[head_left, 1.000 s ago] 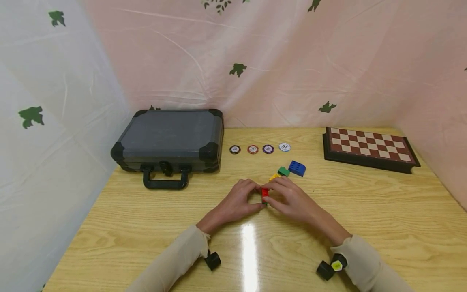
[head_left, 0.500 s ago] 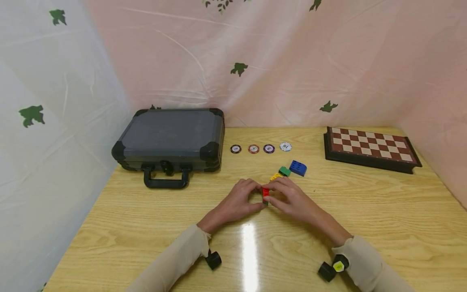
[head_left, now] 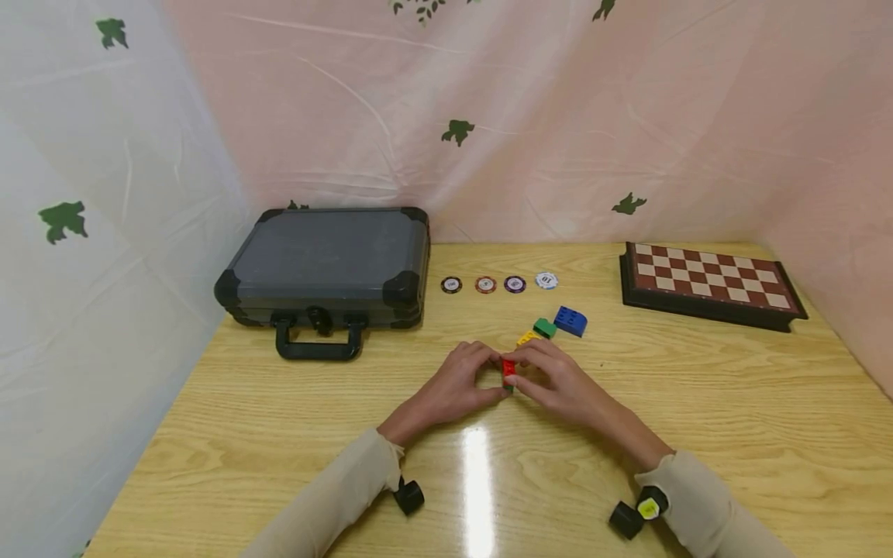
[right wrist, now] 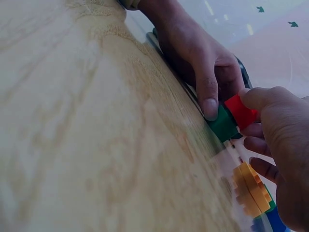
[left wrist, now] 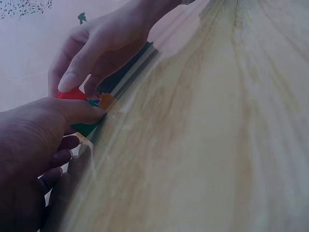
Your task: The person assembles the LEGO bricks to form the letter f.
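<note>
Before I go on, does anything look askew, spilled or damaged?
Only the chessboard, askew to the back edge of the table. Nothing looks spilled, and no damage shows on the red brick or held green brick.

Five toy bricks (head_left: 508, 370), four round chips (head_left: 486, 284), one case (head_left: 326, 252), one checkered board (head_left: 710, 279)

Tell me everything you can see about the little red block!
The red block is small, boxy and looks like plastic, with what seem to be bumps on top. It sits against a green block that the left hand holds. The right hand pinches it. I can't tell whether the blocks are snapped together.
</note>
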Tool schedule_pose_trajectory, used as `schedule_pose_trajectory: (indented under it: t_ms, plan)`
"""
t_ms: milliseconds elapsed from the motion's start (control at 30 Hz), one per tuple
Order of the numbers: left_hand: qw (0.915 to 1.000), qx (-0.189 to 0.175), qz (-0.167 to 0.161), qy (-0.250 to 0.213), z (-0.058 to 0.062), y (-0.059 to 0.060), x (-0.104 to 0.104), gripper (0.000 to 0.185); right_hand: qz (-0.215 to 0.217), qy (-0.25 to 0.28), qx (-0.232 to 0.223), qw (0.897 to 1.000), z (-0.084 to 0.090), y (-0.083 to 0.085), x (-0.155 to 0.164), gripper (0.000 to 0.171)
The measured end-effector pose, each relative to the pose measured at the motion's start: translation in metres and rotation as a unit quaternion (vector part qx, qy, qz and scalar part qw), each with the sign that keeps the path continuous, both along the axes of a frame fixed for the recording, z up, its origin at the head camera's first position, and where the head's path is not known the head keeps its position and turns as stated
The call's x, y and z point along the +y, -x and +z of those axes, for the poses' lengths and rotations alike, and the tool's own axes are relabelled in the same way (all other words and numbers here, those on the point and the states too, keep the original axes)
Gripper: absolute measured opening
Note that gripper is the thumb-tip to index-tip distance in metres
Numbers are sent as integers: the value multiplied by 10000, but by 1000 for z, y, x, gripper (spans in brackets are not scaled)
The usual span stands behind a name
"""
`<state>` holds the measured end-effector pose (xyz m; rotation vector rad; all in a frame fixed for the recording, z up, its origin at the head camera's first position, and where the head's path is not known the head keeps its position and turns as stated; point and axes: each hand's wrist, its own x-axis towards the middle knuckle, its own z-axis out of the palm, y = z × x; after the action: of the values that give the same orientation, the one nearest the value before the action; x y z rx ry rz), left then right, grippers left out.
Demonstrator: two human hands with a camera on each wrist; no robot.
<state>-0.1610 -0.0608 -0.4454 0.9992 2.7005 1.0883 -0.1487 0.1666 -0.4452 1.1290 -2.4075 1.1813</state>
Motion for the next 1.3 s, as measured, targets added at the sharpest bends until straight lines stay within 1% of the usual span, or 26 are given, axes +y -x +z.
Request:
schedule_pose_trajectory:
  t_ms: [167, 400, 700, 900, 1033, 1167, 1300]
  plan:
    - [10000, -15, 0, 15, 1, -1, 1, 34, 52, 29, -39, 10000, 0, 0, 0, 31]
    - [10000, -37, 13, 41, -1, 0, 1, 35, 20, -12, -173, 9998, 1, -1, 1, 31]
    - [10000, -16, 28, 31, 0, 0, 1, 36, -9, -36, -199, 9998, 2, -3, 0, 30]
    - [10000, -17, 42, 27, 1, -1, 1, 35, 16, 51, -149, 9999, -1, -1, 0, 30]
    - [9999, -92, 55, 44, 1, -1, 1, 36, 30, 49, -186, 9998, -2, -1, 0, 31]
    - [9999, -144, 59, 36, 2, -1, 0, 36, -57, -56, -163, 9998, -1, -3, 0, 32]
    - [9999, -145, 63, 5, 2, -1, 1, 35, -172, -185, 5, 9997, -2, -3, 1, 33]
